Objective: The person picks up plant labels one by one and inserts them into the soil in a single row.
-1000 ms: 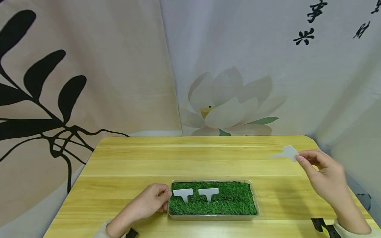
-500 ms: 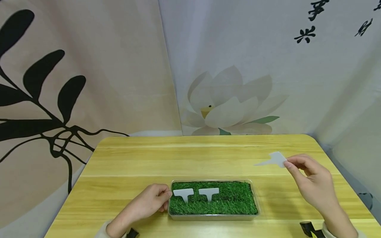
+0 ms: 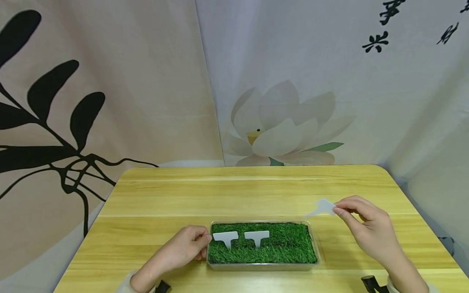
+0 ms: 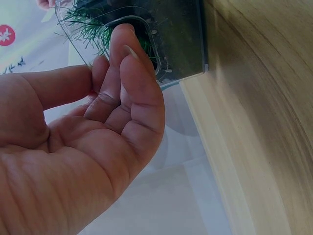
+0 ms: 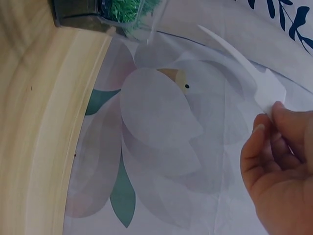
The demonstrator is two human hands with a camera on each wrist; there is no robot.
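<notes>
A clear plastic box (image 3: pixel 261 267) holds green artificial grass (image 3: pixel 289 244), with two white T-shaped plant labels (image 3: pixel 225 237) upright in its left half. At the box's left end, my left hand (image 3: pixel 188 244) grips the wall; the left wrist view shows the thumb and curled fingers (image 4: pixel 139 81) at the box's edge. Over the table, right of and beyond the box, my right hand (image 3: pixel 368 230) pinches another white plant label (image 3: pixel 324 206) by its head between thumb and index finger. In the right wrist view this label (image 5: pixel 269 90) has its pointed stem away from the hand.
The box stands on a wooden table (image 3: pixel 183 195) near its front. Behind the table hangs a printed curtain (image 3: pixel 165 81) with dark leaves, a pale flower and black characters. Black straps (image 3: pixel 373 284) show at the wrists.
My right hand has moved left and down toward the box, carrying the pinched plant label. My left hand, the box and the two standing labels have stayed in place.
</notes>
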